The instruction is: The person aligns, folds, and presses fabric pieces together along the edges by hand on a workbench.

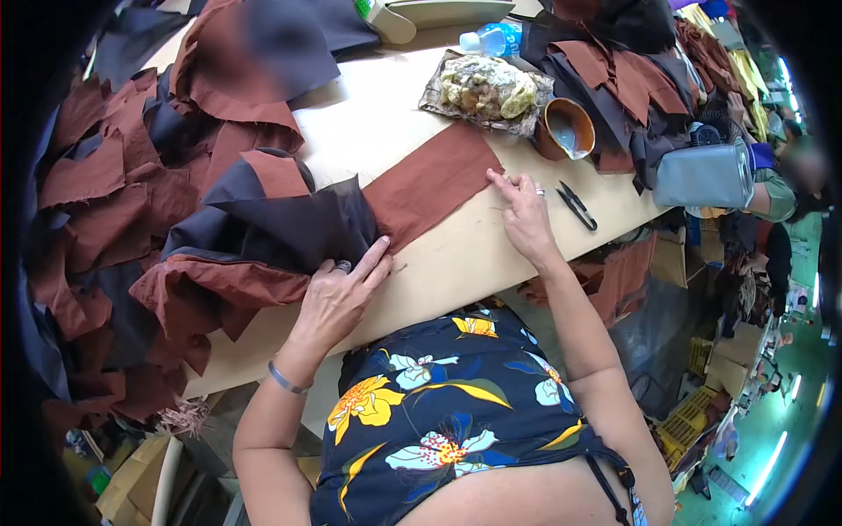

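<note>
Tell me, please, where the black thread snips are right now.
In the head view, the snips lie on the table, right of the right hand, below the brown cup.

On the pale counter: rust cloth strip under the fingers, black snips to their right, cup beyond, scraps leftward.
</note>
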`<state>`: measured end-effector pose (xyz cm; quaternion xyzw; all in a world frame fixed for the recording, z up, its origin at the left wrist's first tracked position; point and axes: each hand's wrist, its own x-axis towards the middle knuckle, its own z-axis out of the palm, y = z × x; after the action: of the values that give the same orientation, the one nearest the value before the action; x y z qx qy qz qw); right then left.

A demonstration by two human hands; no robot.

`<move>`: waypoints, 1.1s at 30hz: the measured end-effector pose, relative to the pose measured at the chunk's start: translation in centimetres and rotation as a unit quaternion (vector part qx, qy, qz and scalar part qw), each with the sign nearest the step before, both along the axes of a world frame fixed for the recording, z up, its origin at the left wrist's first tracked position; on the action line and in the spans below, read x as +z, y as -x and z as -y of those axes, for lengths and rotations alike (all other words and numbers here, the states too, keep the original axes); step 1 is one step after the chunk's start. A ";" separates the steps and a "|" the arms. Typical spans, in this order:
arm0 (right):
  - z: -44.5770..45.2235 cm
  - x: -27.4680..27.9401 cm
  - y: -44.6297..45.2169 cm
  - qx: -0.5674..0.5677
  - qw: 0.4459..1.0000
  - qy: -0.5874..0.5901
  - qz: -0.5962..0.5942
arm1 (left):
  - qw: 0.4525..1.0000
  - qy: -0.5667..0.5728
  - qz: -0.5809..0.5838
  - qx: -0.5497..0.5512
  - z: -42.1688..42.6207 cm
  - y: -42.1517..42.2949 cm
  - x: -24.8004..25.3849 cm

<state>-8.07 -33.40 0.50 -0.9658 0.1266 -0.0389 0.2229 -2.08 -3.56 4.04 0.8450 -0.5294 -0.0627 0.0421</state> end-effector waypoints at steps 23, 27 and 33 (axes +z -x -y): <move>-1.1 0.5 0.4 0.130 0.914 0.384 -0.011 | 0.999 -0.040 0.032 0.002 0.2 0.7 0.3; -4.1 1.2 0.9 0.165 0.924 0.343 -0.037 | 0.998 -0.024 0.050 -0.007 0.3 0.7 0.1; -5.0 0.7 1.4 0.171 0.926 0.335 -0.016 | 0.999 -0.010 0.047 0.011 0.1 1.0 -0.3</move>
<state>-9.50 -28.41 1.18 -0.9916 -0.0576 -0.0252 -0.1127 -3.08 -3.69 3.78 0.8531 -0.5210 -0.0281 0.0092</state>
